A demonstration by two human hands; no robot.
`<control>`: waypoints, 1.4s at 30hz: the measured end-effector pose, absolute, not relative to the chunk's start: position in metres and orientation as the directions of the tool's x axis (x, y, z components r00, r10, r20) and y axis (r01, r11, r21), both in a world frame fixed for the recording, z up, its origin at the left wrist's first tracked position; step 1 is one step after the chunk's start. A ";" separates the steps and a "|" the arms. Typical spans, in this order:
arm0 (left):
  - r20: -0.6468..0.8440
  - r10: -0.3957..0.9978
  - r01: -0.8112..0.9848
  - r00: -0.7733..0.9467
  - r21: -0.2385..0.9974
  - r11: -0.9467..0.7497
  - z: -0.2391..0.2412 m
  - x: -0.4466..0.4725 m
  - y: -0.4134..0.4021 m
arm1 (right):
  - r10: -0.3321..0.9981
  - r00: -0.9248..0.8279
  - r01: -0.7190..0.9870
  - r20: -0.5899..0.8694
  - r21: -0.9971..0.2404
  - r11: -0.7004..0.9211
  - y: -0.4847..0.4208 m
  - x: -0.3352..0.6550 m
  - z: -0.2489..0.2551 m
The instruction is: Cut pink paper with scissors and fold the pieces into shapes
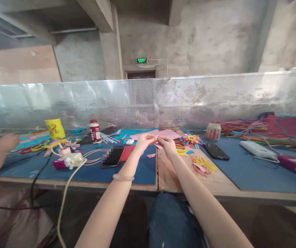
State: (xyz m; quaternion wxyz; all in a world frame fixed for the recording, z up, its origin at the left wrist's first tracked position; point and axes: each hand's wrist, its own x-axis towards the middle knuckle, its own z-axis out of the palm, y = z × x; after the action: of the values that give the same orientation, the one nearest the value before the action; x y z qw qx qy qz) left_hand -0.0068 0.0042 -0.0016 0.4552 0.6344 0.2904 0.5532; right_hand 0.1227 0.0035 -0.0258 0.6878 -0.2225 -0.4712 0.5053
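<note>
1. Apparently, a small pink piece [156,137] sits at twelve o'clock, held above the desk [140,178] and mostly hidden by my fingertips.
2. Around it, my left hand [145,142] and right hand [167,144] meet, each grip pinched closed on it, as far as I can tell.
3. I judge the step in hand to be fine fingertip work; the next move calls for a light, steady pinch from both sides.
4. Just beyond, toward one o'clock, lies a pink sheet [170,133].
5. Farther out: a multicoloured flower [191,139] at three, yellow-orange scraps [204,166] at four, a capped bottle [95,132] at nine.
</note>
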 end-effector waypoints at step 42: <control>0.618 0.728 0.199 0.297 0.705 -0.680 -0.002 -0.009 0.012 | 0.763 0.177 0.118 0.621 -0.784 0.610 0.000 0.121 -0.025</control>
State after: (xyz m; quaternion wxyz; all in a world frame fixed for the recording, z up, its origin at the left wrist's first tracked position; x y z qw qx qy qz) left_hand -0.0089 0.0123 -0.0019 0.2596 0.7624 0.3039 0.5089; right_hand 0.1212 0.0002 -0.0247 0.6719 -0.3704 -0.5946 0.2403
